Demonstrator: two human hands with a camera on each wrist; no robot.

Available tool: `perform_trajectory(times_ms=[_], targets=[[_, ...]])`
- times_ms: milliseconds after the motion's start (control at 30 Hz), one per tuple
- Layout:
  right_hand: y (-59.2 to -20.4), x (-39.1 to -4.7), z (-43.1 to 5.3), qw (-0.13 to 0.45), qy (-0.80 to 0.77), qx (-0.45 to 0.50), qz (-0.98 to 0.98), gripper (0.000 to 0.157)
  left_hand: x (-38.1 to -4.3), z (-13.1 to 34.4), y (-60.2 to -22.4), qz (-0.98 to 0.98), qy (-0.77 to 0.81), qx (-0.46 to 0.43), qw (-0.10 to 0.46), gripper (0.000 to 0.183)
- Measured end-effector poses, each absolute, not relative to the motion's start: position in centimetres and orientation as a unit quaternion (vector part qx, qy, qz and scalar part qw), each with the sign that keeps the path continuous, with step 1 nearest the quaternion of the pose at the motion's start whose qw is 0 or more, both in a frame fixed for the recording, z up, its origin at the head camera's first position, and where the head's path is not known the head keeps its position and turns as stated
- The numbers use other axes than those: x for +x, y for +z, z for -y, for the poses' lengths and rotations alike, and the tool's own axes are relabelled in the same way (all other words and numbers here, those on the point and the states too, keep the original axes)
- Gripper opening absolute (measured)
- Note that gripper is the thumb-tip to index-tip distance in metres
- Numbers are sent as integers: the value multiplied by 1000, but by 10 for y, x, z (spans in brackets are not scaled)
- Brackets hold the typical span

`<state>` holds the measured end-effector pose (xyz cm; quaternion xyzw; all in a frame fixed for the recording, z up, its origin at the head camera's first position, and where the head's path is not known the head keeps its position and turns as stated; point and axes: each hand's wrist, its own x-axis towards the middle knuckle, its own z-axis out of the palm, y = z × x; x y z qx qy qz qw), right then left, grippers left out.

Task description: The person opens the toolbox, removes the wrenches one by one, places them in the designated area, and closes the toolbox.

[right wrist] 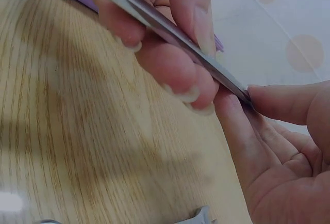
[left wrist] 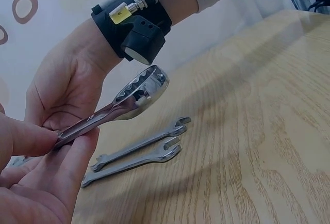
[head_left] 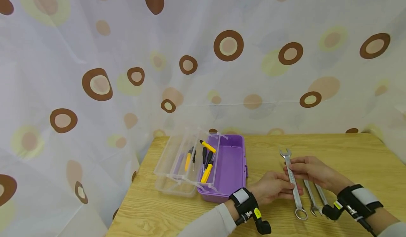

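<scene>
A silver combination wrench [head_left: 292,180] is held between both hands above the table, its open jaw end pointing away and its ring end toward me. My left hand [head_left: 273,188] pinches the middle of its shaft, thumb on top and fingers beneath. Nearer the open end, my right hand [head_left: 312,172] pinches it between thumb and fingers, as the right wrist view also shows. Two smaller wrenches, one [left wrist: 136,163] beside the other [left wrist: 144,142], lie on the table below. In the head view the right hand partly hides them.
Left of the hands stands an open purple toolbox [head_left: 229,161]. Its clear plastic trays [head_left: 177,159] fold out to the left. Several yellow and black screwdrivers [head_left: 207,172] lie in them. A patterned curtain [head_left: 253,71] hangs behind the wooden table [head_left: 165,209].
</scene>
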<state>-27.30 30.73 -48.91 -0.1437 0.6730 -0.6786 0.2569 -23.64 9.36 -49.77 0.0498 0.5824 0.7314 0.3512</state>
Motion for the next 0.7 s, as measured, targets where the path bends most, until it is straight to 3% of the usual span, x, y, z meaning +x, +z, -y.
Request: perform_trajectory(times_ms=[700], targets=[[-504,-267,-310,262,-681,-115,-674,43,-233,-101,-513,-588,732,20,344,16]])
